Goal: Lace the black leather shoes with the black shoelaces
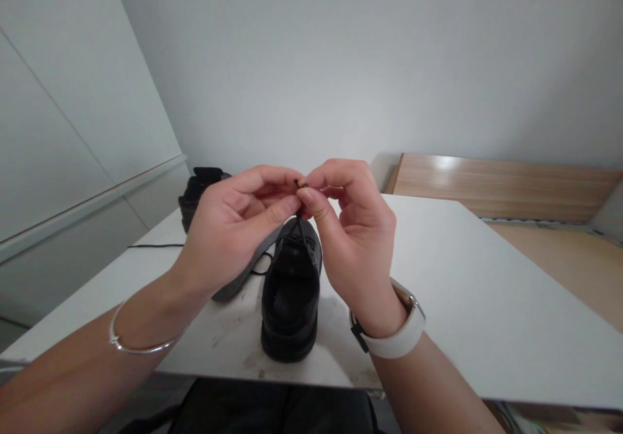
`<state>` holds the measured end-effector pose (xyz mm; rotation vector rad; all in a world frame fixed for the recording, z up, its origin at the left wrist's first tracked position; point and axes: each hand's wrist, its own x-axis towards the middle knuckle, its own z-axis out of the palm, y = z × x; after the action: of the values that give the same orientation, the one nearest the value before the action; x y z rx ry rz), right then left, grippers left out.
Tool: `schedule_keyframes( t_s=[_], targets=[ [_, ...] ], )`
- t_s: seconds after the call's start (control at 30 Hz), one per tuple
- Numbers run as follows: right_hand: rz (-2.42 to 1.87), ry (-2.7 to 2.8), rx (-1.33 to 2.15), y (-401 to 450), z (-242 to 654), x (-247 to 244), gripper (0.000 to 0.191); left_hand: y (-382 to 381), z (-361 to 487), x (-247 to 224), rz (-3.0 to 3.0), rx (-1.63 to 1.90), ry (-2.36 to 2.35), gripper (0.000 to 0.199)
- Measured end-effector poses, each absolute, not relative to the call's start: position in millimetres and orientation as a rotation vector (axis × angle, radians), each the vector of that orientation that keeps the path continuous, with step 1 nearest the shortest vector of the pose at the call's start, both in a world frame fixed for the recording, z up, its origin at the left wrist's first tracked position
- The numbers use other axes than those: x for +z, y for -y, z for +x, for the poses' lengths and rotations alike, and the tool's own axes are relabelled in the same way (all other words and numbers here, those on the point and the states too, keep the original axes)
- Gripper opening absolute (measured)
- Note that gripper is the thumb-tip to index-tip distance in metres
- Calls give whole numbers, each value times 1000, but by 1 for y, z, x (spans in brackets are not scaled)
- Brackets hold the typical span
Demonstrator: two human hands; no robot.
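A black shoe [290, 337] stands upright on the white table, its heel toward me. From its upper eyelets two strands of black shoelace [298, 221] rise and meet between my fingertips. My left hand [238, 217] pinches the lace between thumb and index finger. Touching it at the fingertips, my right hand [353, 226] also pinches the lace, thumb in front. The exact form of the lace between the fingers is mostly hidden. Behind my left hand, a second black shoe [192, 200] is partly covered.
The white table [438, 304] has dark smudges near its front edge. A loose black lace end [156, 246] lies at the left, and a lace loop [263, 265] sits beside the near shoe. A wooden bed frame [496, 184] stands at the right, a white cabinet [63, 129] at the left.
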<state>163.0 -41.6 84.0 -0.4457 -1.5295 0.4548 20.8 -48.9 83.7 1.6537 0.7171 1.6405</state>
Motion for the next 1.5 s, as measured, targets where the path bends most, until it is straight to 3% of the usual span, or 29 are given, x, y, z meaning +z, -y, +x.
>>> schedule_keyframes(
  t_s=[0.27, 0.67, 0.93, 1.27, 1.5],
  targets=[
    [-472, 1459, 766, 39, 162, 78, 16, 53, 20, 85, 1789, 1763, -939, 9],
    [-529, 1520, 970, 34, 165, 80, 3, 42, 8, 78, 1836, 1744, -846, 17],
    [-495, 1545, 802, 36, 165, 74, 2, 42, 12, 78, 1734, 1703, -777, 9],
    [-522, 1221, 1108, 24, 195, 46, 18, 29, -29, 58, 1306, 1617, -675, 17],
    [-721, 1060, 1048, 21, 235, 14, 24, 14, -72, 27, 1105, 1767, -800, 25]
  ],
)
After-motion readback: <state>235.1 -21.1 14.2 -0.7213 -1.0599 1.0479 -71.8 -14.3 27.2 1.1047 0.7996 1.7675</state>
